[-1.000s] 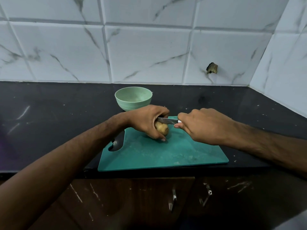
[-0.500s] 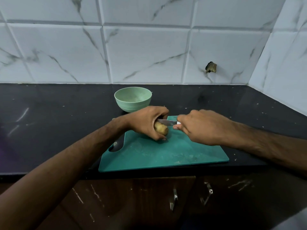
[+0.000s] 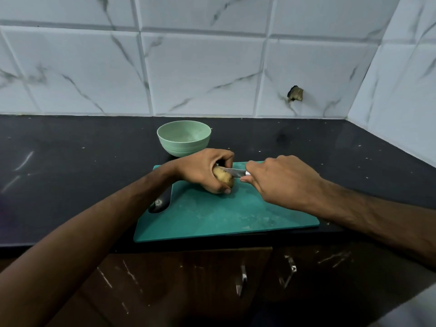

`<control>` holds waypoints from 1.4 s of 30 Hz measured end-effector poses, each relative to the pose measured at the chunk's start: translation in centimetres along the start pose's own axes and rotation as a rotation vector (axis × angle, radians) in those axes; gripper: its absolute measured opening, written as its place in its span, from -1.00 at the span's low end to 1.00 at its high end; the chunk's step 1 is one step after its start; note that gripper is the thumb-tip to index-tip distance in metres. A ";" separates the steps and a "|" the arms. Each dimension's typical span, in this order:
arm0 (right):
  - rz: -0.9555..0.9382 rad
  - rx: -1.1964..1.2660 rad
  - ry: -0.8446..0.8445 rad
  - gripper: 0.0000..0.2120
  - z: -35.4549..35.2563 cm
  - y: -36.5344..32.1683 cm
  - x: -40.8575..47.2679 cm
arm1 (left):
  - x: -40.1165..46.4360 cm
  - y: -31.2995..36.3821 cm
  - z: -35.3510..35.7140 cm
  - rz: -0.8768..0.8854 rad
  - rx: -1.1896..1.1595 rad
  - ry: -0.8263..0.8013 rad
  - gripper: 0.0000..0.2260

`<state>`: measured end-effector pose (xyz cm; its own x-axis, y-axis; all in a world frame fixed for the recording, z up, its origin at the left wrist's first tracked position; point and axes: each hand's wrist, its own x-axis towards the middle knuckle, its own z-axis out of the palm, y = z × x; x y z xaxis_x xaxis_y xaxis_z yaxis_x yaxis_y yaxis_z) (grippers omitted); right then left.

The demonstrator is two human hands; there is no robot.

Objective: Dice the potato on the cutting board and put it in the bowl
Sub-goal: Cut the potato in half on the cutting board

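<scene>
A brown potato [image 3: 223, 177] lies on the teal cutting board [image 3: 219, 215], near its far edge. My left hand [image 3: 204, 169] is cupped over the potato and pins it down, hiding most of it. My right hand [image 3: 279, 181] grips the white handle of a knife [image 3: 234, 172], whose blade lies across the top of the potato and runs under my left fingers. A pale green bowl [image 3: 184, 138] stands just behind the board on the black counter; nothing shows inside it.
The black counter [image 3: 70, 161] stretches left and right of the board, with white marble tiles behind and a tiled wall at the right. The board's handle hole [image 3: 160, 204] is at its left end. Brown cabinet doors with metal handles [image 3: 243, 278] sit below the counter edge.
The knife blade has slid slightly across the potato. Both hands stay in nearly the same place on the board.
</scene>
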<state>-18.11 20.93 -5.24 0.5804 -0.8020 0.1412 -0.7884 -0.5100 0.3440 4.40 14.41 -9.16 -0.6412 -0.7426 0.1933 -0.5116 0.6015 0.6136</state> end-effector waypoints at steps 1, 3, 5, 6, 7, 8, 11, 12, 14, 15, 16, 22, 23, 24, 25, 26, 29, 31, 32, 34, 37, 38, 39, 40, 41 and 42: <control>0.004 0.001 -0.001 -0.65 0.1 -0.1 0.0 | 0.0 0.0 0.0 0.004 -0.005 -0.001 -0.55; 0.007 0.005 0.003 -0.65 0.3 -0.1 0.0 | 0.1 0.0 0.0 0.011 -0.009 0.002 -0.55; 0.006 0.002 0.020 -0.65 0.4 0.1 0.1 | 0.3 0.0 -0.1 0.016 -0.016 -0.001 -0.55; -0.001 -0.003 0.023 -0.65 0.5 0.0 0.0 | 0.2 -0.1 0.0 0.018 -0.027 -0.003 -0.55; -0.014 -0.001 0.013 -0.65 0.6 -0.1 -0.1 | 0.0 -0.4 0.3 0.018 -0.058 0.003 -0.54; -0.031 0.004 -0.012 -0.65 1.1 -0.4 -0.3 | -0.3 -0.7 0.7 0.019 -0.117 0.024 -0.53; -0.036 0.095 -0.038 -0.63 3.3 -1.9 -1.5 | -1.0 -1.6 1.7 0.037 -0.222 0.080 -0.54; -0.027 0.113 -0.025 -0.63 3.6 -1.9 -1.4 | -1.0 -1.7 1.6 0.056 -0.212 0.073 -0.54; -0.037 0.136 -0.045 -0.63 3.8 -1.3 -0.9 | -1.0 -1.8 1.5 0.058 -0.243 0.069 -0.55; -0.035 0.163 -0.069 -0.63 3.7 -1.2 -0.7 | -0.8 -1.7 1.4 0.054 -0.256 0.062 -0.55; -0.039 0.194 -0.087 -0.64 3.6 -1.1 -0.7 | -0.7 -1.8 1.4 0.051 -0.262 0.062 -0.54; -0.054 0.261 -0.147 -0.67 3.0 -0.6 -0.1 | -1.1 -1.1 1.3 0.080 -0.136 0.082 -0.73; -0.062 0.247 -0.144 -0.67 2.7 -0.6 0.1 | -1.3 -0.8 0.9 0.124 -0.026 0.086 -0.79; -0.068 0.231 -0.142 -0.67 2.4 -0.6 0.2 | -1.4 -0.5 0.6 0.180 0.094 0.082 -0.83; -0.070 0.220 -0.148 -0.68 2.0 -0.7 0.4 | -1.5 -0.1 0.3 0.234 0.210 0.070 -0.87; -0.069 0.217 -0.158 -0.68 1.7 -0.7 0.5 | -1.5 0.3 0.1 0.277 0.316 0.065 -0.89; -0.060 0.218 -0.204 -0.66 1.0 -0.9 0.7 | -1.1 0.8 0.5 0.390 0.672 0.141 -0.78; -0.045 0.227 -0.218 -0.66 0.9 -1.1 0.7 | -1.0 0.8 1.1 0.465 0.817 0.193 -0.78; -0.036 0.230 -0.217 -0.65 1.0 -1.2 0.6 | -1.1 0.7 1.2 0.488 0.825 0.202 -0.78; -0.029 0.231 -0.207 -0.65 1.1 -1.4 0.3 | -1.2 0.6 1.2 0.491 0.770 0.211 -0.73; -0.020 0.246 -0.199 -0.66 1.4 -1.7 -0.1 | -1.4 0.7 1.6 0.433 0.670 0.263 -0.68; -0.015 0.250 -0.196 -0.66 1.4 -1.7 -0.1 | -1.5 0.6 1.8 0.405 0.629 0.280 -0.67; -0.011 0.254 -0.194 -0.66 1.5 -1.8 0.0 | -1.6 0.5 1.9 0.372 0.580 0.298 -0.66; -0.008 0.261 -0.192 -0.66 1.5 -1.8 0.1 | -1.7 0.3 1.9 0.331 0.520 0.324 -0.66; -0.005 0.272 -0.195 -0.66 1.7 -1.9 0.1 | -1.9 0.0 1.8 0.280 0.441 0.359 -0.65; -0.004 0.286 -0.200 -0.64 1.9 -2.0 0.1 | -2.1 -0.3 1.7 0.224 0.342 0.410 -0.65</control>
<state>-16.82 21.27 -7.73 0.5541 -0.8307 -0.0543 -0.8281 -0.5566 0.0661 4.96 16.26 -11.07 -0.5163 -0.5985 0.6125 -0.5880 0.7678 0.2546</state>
